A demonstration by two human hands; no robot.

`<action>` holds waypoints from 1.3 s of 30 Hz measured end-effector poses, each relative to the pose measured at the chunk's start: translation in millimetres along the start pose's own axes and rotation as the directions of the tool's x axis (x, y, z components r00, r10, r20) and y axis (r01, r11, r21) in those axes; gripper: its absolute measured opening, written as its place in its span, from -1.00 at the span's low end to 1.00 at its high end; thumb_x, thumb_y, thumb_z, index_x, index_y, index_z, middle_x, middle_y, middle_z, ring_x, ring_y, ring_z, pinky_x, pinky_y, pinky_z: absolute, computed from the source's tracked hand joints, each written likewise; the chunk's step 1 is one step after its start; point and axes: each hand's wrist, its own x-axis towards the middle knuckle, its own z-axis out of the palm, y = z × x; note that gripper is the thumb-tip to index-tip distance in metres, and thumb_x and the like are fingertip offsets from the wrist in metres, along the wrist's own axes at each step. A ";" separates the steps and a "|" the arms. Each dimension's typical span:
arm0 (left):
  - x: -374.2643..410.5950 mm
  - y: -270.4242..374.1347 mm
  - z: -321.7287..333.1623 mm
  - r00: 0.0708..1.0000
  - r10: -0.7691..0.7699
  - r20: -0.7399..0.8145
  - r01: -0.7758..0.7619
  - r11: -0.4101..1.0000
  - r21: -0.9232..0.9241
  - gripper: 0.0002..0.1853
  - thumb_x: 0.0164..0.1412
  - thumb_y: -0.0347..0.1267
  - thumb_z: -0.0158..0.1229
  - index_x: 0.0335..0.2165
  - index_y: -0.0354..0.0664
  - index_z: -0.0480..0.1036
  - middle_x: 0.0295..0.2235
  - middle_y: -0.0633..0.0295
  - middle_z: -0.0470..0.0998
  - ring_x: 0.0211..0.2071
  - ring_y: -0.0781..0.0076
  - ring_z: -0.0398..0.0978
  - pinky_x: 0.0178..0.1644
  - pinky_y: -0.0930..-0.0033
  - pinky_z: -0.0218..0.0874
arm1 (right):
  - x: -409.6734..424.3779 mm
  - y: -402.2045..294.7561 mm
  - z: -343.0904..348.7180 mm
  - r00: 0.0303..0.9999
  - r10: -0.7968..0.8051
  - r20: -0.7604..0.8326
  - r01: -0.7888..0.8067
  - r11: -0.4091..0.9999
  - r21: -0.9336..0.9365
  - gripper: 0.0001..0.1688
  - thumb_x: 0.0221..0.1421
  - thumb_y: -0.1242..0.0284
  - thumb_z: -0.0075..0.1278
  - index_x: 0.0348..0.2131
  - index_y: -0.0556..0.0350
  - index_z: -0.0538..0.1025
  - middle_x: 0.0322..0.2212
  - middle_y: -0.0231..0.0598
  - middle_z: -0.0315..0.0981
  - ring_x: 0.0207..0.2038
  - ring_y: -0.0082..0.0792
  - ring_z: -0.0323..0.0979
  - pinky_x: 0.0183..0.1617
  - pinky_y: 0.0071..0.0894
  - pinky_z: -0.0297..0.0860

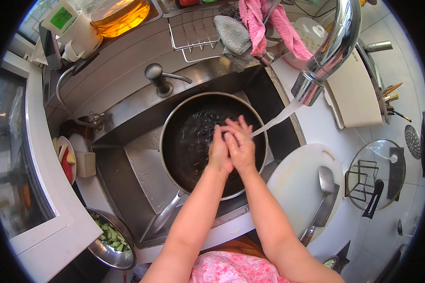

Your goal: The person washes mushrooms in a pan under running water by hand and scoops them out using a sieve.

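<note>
My left hand (219,152) and my right hand (242,152) are pressed together, palms facing, over a dark frying pan (187,155). Neither holds an object; some fingers overlap and are partly hidden. A stream of water (278,118) runs from the chrome faucet (308,86) and strikes the fingers of my right hand. Rippling water covers the inside of the pan. The pan rests in a stainless steel sink (147,180), its metal handle (166,214) pointing toward me on the left.
Right of the sink lies a white cutting board (287,187) bearing a metal spatula (326,180) and a cleaver (327,208). A glass lid (379,155) stands beyond. At left are an open window frame (46,177) and a steel bowl (117,258) of chopped green vegetables. A soap dispenser (159,79) rises behind.
</note>
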 end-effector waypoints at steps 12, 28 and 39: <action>16.6 -1.5 13.0 0.912 -0.189 0.364 0.254 0.957 -0.139 -0.26 0.25 0.18 -0.49 -0.20 -0.22 0.38 -0.20 0.14 0.44 -0.11 0.22 0.36 0.07 0.21 0.15 | 20.7 5.0 -31.2 0.878 0.478 0.030 -0.291 0.483 0.826 -0.68 0.13 0.39 -0.13 -0.28 0.30 0.51 -0.09 -0.10 0.39 0.00 -0.31 0.27 0.12 -0.35 0.15; -42.9 10.2 -43.6 0.998 -0.070 -0.008 0.067 0.977 -0.202 -0.37 0.31 0.05 -0.45 -0.08 -0.28 0.28 -0.03 -0.02 0.33 0.02 0.20 0.32 0.12 0.25 0.15 | -23.6 -26.3 2.7 0.930 -0.257 0.262 0.305 0.938 -0.163 -0.80 0.02 0.38 -0.10 -0.46 0.06 0.53 -0.31 -0.28 0.51 0.05 -0.13 0.25 0.26 0.06 -0.25; -48.2 21.5 -63.2 0.958 -0.071 -0.277 0.058 0.997 -0.054 -0.61 0.31 -0.19 -0.28 -0.22 -0.27 0.37 -0.23 0.15 0.46 -0.20 0.35 0.43 -0.04 0.34 0.26 | -39.6 -23.1 31.5 0.929 -0.270 0.254 0.280 0.960 -0.003 -0.80 0.03 0.45 -0.18 -0.49 0.19 0.45 -0.46 -0.11 0.38 -0.30 -0.04 0.32 0.08 -0.06 0.15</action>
